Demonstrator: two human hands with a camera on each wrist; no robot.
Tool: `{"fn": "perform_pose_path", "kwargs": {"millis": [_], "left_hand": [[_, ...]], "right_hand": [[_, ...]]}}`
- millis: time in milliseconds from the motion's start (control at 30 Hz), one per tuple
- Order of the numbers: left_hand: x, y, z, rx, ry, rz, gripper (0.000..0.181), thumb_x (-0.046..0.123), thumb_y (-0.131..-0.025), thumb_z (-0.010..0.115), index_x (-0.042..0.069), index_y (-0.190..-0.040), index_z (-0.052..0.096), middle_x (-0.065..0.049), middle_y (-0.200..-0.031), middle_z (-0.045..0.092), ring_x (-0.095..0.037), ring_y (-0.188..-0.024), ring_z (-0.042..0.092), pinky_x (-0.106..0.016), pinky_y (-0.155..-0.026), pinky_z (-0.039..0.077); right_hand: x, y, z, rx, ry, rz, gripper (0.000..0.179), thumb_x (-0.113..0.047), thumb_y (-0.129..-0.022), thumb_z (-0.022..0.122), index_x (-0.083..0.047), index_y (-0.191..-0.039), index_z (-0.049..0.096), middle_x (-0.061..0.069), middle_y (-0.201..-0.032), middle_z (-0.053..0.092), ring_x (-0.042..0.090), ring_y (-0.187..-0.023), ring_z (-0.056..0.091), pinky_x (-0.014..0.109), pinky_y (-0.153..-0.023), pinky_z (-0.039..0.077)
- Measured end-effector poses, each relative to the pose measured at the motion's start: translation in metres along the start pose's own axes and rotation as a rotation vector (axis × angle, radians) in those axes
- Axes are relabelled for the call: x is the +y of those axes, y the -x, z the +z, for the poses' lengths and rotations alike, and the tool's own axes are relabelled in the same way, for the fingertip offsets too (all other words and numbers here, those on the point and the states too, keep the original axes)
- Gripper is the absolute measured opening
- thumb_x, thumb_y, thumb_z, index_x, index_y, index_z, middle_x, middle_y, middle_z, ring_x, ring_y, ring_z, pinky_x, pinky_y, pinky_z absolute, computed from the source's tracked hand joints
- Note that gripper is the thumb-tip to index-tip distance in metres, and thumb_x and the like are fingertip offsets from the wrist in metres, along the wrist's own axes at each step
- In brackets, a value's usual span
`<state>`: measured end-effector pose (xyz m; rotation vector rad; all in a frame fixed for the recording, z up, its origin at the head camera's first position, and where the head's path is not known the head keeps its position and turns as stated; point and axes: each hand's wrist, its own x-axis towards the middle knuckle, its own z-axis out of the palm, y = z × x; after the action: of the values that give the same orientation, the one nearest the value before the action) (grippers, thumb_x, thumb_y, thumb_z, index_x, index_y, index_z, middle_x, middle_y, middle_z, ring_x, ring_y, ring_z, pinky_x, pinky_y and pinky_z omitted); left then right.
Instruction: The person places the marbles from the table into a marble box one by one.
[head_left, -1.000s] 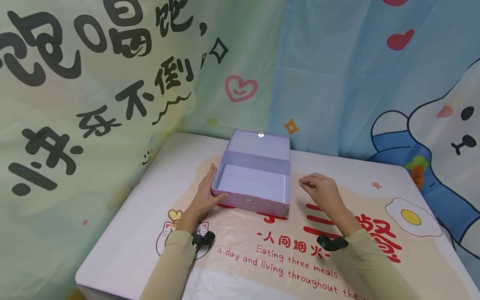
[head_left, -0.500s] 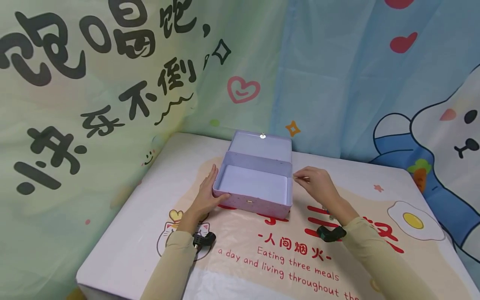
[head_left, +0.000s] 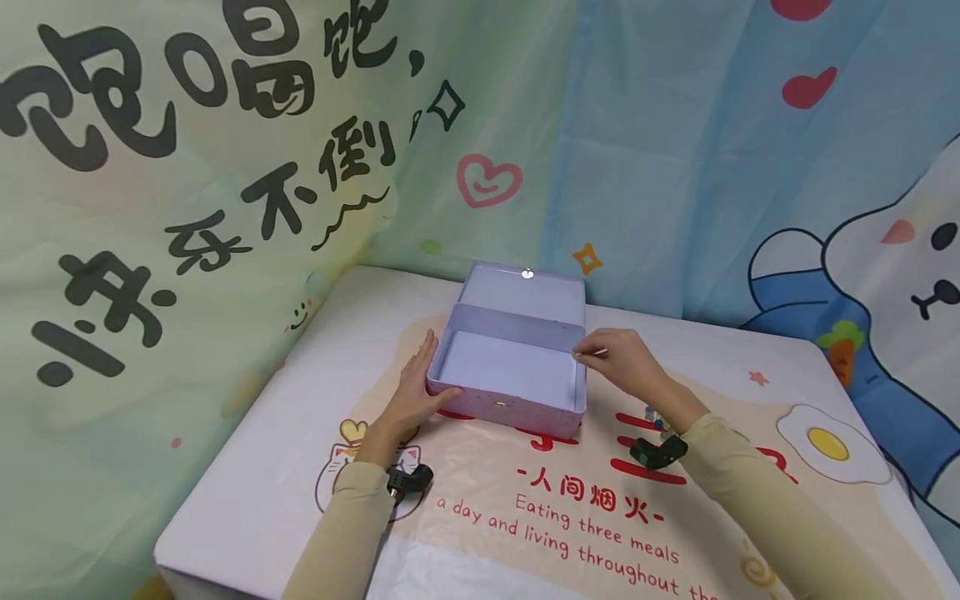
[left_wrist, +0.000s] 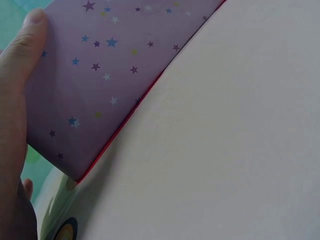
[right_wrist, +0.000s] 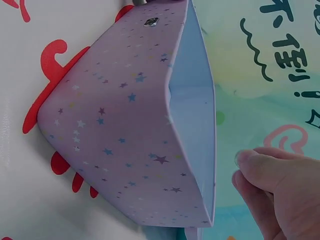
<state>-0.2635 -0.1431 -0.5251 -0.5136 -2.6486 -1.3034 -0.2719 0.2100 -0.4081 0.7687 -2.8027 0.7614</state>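
Note:
A lilac star-printed box [head_left: 510, 367] with a white inside stands on the table, its hinged lid [head_left: 521, 293] tipped back. My left hand [head_left: 411, 387] holds the box's front left corner, thumb [left_wrist: 22, 52] along the front and fingers along the side. Over the right rim, my right hand [head_left: 622, 358] pinches with thumb and forefinger; a small thin pale thing [head_left: 600, 352] shows at the fingertips. In the right wrist view the fingers come together above the box's open top, and what they hold is hidden.
Small colourful bead-like things [head_left: 655, 419] lie on the table, partly behind my right wrist. The printed tablecloth [head_left: 585, 500] spreads under the box. A patterned curtain [head_left: 637, 167] hangs directly behind the table, and another wall of cloth [head_left: 225, 333] borders its left side.
My right hand has moved left from beside the box to over its right rim, uncovering the bead-like things. The left hand keeps its hold on the box.

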Motion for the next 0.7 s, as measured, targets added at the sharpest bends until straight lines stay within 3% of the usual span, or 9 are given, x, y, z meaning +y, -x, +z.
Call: {"fn": "perform_pose_path", "kwargs": {"millis": [400, 700], "left_hand": [[-0.001, -0.003, 0.004, 0.001, -0.01, 0.009, 0.111, 0.079, -0.073, 0.053, 0.021, -0.154, 0.005, 0.004, -0.161, 0.0, -0.035, -0.147, 0.01, -0.052, -0.119, 0.007], [-0.001, -0.001, 0.004, 0.007, 0.004, -0.006, 0.104, 0.059, -0.078, 0.066, 0.021, -0.154, 0.006, 0.004, -0.161, 0.001, -0.037, -0.147, 0.01, -0.053, -0.118, 0.007]], "right_hand": [[0.004, -0.024, -0.003, -0.095, -0.016, -0.007, 0.015, -0.011, -0.085, 0.071, -0.007, -0.099, 0.074, 0.006, -0.091, 0.073, 0.019, -0.084, 0.067, 0.039, -0.08, 0.057], [-0.002, -0.044, 0.0, -0.135, -0.036, -0.049, 0.015, -0.013, -0.085, 0.071, -0.007, -0.098, 0.074, 0.005, -0.093, 0.073, 0.02, -0.088, 0.068, 0.038, -0.08, 0.057]]}}
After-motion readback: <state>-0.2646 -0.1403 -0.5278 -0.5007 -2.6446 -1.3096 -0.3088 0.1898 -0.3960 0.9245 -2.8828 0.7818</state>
